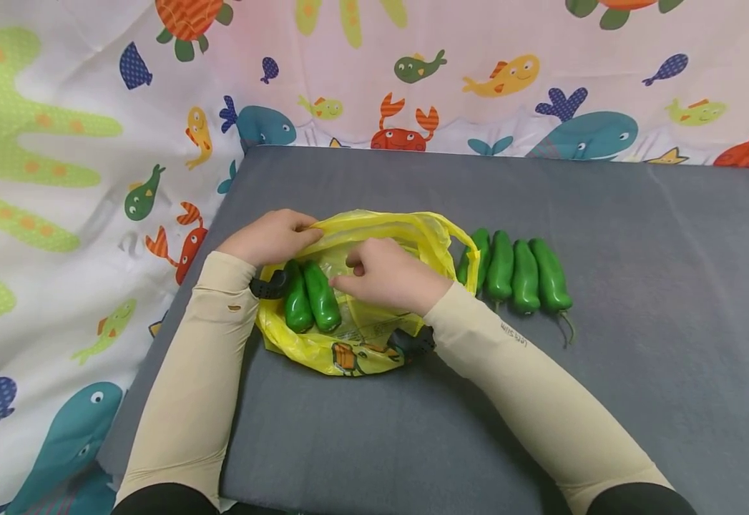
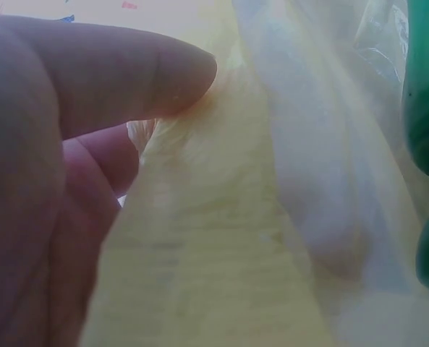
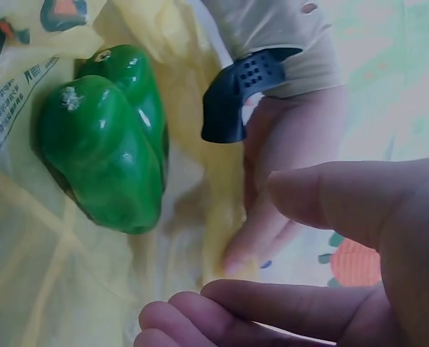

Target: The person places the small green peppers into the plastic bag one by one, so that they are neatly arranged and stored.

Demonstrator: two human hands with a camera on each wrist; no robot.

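Two green peppers [image 1: 310, 297] already lie inside the yellow bag [image 1: 348, 350] in the head view, while four more peppers [image 1: 519, 275] wait in a row just beside it on the grey mat [image 1: 606, 400]. The left wrist view shows the left hand [image 2: 69, 181] pinching the bag's rim. In the right wrist view the right hand [image 3: 330, 267] hangs loosely curled, holding nothing, near the bagged peppers.

Left hand [image 1: 275, 236] pinches with curled fingers; right hand [image 1: 387, 275] rests palm down, fingers loosely bent

Green peppers [image 1: 310, 297], yellow bag [image 1: 374, 229]
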